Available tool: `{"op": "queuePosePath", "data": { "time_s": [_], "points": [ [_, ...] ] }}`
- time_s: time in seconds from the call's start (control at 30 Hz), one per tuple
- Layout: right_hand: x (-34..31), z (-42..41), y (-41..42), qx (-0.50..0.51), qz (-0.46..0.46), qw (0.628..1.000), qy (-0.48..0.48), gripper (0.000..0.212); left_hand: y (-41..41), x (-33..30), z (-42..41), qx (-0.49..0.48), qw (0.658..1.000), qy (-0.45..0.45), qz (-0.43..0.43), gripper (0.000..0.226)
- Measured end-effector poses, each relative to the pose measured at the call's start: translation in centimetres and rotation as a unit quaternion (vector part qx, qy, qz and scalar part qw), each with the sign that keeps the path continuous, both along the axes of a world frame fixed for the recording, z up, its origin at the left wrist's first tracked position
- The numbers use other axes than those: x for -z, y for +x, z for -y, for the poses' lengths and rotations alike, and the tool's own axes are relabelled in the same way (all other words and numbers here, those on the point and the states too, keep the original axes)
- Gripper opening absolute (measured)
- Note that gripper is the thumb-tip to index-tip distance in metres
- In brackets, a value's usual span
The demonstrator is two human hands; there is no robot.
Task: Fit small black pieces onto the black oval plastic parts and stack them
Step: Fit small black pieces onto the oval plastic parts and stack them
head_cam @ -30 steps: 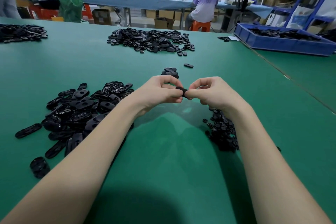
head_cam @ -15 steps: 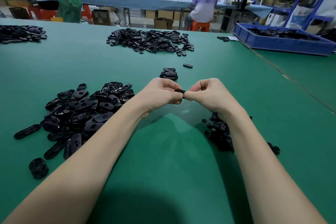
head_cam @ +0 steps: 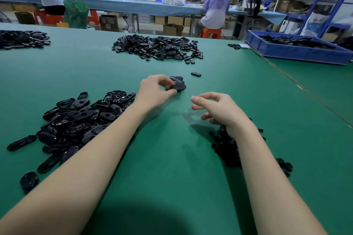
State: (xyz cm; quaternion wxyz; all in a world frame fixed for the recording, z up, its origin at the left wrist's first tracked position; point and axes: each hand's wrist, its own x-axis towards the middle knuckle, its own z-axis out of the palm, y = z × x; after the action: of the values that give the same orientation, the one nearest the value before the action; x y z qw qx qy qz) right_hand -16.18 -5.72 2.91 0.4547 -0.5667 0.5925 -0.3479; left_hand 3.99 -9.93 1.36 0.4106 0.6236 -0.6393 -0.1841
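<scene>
My left hand (head_cam: pixel 155 91) pinches a black oval part (head_cam: pixel 176 87) and holds it at the small stack of oval parts (head_cam: pixel 177 80) in the middle of the green table (head_cam: pixel 172 158). My right hand (head_cam: pixel 215 108) hovers over the table to the right, fingers loosely curled, holding nothing. A heap of loose black oval parts (head_cam: pixel 76 122) lies to the left of my left forearm. A pile of small black pieces (head_cam: pixel 227 149) lies under and beside my right wrist, partly hidden by it.
A single oval part (head_cam: pixel 196 74) lies just beyond the stack. A larger heap of black parts (head_cam: pixel 156 46) sits farther back, another heap (head_cam: pixel 21 39) at far left. A blue tray (head_cam: pixel 298 51) with parts stands at the right. People sit at a bench behind.
Both hands held one part together in front of me. My left hand has carried it forward to the stack, and my right hand has let go and drawn back to the right.
</scene>
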Motion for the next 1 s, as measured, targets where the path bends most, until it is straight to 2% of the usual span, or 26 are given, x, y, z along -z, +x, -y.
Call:
{"op": "queuePosePath", "data": {
  "time_s": [0.1,0.2,0.43,0.57,0.7,0.83,1.0],
  "points": [
    [0.2,-0.1,0.0,-0.023,-0.016,0.999,0.015,0.027,-0.3,-0.6,3.5,-0.054,0.995,0.061,-0.056,0.012],
    [0.4,-0.1,0.2,-0.040,-0.022,0.999,0.024,0.025,-0.8,-1.3,5.7,-0.067,0.989,0.110,-0.072,0.006],
    [0.7,0.0,0.3,-0.063,-0.042,0.997,0.026,0.019,-0.3,-0.4,6.7,-0.084,0.985,0.107,-0.104,0.019],
    [0.7,0.0,0.4,-0.071,-0.057,0.996,0.025,0.019,1.1,0.0,4.2,-0.085,0.988,0.066,-0.109,0.008],
    [0.6,-0.1,0.5,-0.078,-0.070,0.994,0.025,0.020,3.3,-0.8,0.8,-0.045,0.991,0.075,-0.102,0.010],
    [0.4,-0.3,1.0,-0.093,-0.099,0.990,0.020,0.021,5.5,-1.4,-1.8,-0.014,0.994,0.095,-0.046,0.015],
    [0.3,-0.6,1.9,-0.117,-0.133,0.984,-0.002,0.018,7.0,-2.5,-3.4,0.029,0.986,0.137,0.090,0.014]
  ]
}}
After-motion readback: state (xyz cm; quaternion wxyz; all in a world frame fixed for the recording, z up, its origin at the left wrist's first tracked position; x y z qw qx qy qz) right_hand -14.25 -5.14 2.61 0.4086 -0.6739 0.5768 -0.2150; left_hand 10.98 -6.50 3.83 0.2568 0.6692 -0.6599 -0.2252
